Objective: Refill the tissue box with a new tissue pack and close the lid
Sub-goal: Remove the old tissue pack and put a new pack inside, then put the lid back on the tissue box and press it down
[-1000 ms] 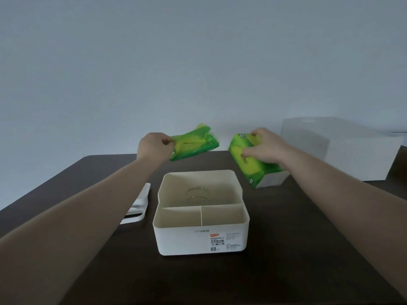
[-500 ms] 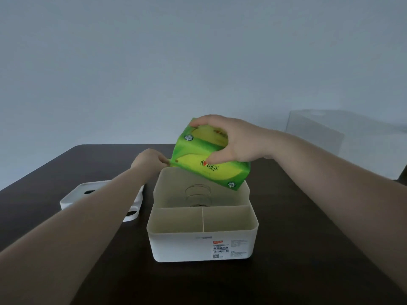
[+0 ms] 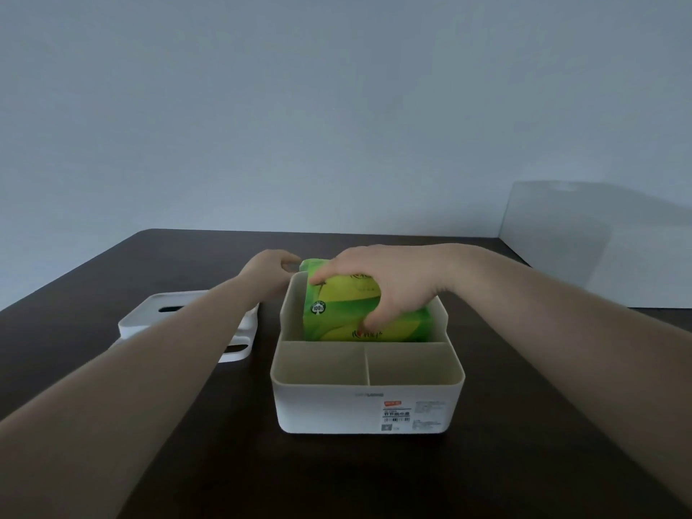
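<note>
On the dark table [image 3: 524, 462], right hand [image 3: 389, 286] grips tissue pack [image 3: 337, 320] inside box [image 3: 367, 406].

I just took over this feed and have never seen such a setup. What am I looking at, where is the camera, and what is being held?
No machine here: a person works with bare hands, filmed by one head-worn camera looking forward and down. On the dark table stands a white tissue box, open, with two small front compartments. The right hand presses a green tissue pack into the large rear compartment; it sits tilted, not fully down. The left hand rests at the box's far left corner. The lid lies to the left.
</note>
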A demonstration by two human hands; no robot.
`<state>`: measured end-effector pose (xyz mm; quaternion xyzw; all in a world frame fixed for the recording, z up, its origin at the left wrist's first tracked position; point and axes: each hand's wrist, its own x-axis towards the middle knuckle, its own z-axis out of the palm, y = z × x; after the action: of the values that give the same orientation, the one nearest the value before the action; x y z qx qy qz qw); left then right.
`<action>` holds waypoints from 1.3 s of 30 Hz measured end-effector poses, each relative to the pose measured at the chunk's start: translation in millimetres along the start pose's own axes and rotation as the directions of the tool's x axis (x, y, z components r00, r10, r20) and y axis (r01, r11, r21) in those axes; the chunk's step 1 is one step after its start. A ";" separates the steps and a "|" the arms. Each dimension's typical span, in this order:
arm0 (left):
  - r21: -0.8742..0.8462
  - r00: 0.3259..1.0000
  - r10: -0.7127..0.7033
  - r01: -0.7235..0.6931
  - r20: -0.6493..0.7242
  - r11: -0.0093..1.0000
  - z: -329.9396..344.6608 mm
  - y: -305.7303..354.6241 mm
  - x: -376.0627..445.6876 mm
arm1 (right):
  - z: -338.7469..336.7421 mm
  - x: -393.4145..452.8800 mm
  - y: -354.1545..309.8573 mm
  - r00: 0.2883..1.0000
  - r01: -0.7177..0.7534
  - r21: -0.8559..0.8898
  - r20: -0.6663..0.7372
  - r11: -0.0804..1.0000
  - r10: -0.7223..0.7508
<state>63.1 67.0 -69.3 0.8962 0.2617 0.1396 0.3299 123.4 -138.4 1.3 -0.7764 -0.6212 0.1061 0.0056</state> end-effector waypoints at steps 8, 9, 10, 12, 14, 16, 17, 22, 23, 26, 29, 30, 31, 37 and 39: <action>0.027 0.998 0.002 0.000 -0.058 1.000 -23.2 -11.8 -14.1 | 0.0 -1.6 -7.9 0.998 -0.063 0.021 0.009 0.998 0.063; 0.030 0.998 -0.003 0.004 -0.065 1.000 -26.4 -14.1 -15.6 | -1.3 -3.5 -10.0 0.997 -0.075 0.036 -0.007 0.997 0.075; 0.031 0.997 -0.008 0.010 -0.073 0.999 -30.1 -16.0 -17.9 | -2.9 -4.7 -12.0 0.996 -0.082 0.057 -0.036 0.995 0.084; 0.038 0.995 -0.021 0.025 -0.103 0.999 -38.4 -20.5 -22.2 | -6.4 -4.5 -17.0 0.987 -0.091 0.120 -0.123 0.989 0.106; 0.064 0.989 -0.051 0.060 -0.136 0.996 -47.3 -25.4 -27.3 | -10.8 -1.2 -24.1 0.962 -0.114 0.223 -0.219 0.968 0.164; 0.104 0.981 -0.098 0.116 -0.166 0.988 -58.4 -32.5 -33.3 | -15.5 6.4 -34.0 0.932 -0.118 0.302 -0.294 0.946 0.210; 0.123 0.977 -0.124 0.147 -0.175 0.981 -64.1 -38.0 -35.9 | -17.4 11.2 -39.6 0.918 -0.116 0.327 -0.325 0.938 0.227; 0.166 0.949 -0.251 0.282 -0.189 0.945 -86.6 -72.6 -47.5 | -17.5 44.4 -68.9 0.865 -0.128 0.455 -0.384 0.881 0.324; 0.156 0.943 -0.274 0.304 -0.189 0.940 -89.6 -79.1 -49.6 | -15.1 52.7 -75.2 0.877 -0.150 0.451 -0.351 0.880 0.329; 0.140 0.929 -0.311 0.341 -0.198 0.930 -97.0 -97.3 -54.3 | -4.5 79.9 -93.1 0.898 -0.221 0.431 -0.260 0.875 0.356; 0.133 0.918 -0.347 0.375 -0.191 0.918 -100.1 -110.7 -56.2 | 5.1 108.3 -107.2 0.908 -0.315 0.454 -0.111 0.834 0.404; 0.131 0.916 -0.353 0.380 -0.188 0.916 -100.3 -114.6 -56.3 | 8.0 117.4 -109.8 0.905 -0.355 0.428 -0.066 0.831 0.420; 0.132 0.915 -0.356 0.383 -0.188 0.914 -100.6 -118.6 -56.0 | 10.5 126.6 -110.5 0.898 -0.390 0.390 -0.038 0.834 0.438; 0.149 0.916 -0.347 0.379 -0.200 0.913 -100.4 -143.1 -53.8 | 18.2 150.2 -121.0 0.865 -0.501 0.191 0.092 0.844 0.493; 0.147 0.917 -0.343 0.374 -0.202 0.916 -98.8 -148.0 -52.8 | 20.7 153.1 -123.3 0.863 -0.504 0.165 0.135 0.848 0.487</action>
<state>-78.1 184.1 -98.3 0.8437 0.4612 0.1287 0.2426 32.5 35.0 -25.8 -0.9006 -0.3859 0.1982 0.0263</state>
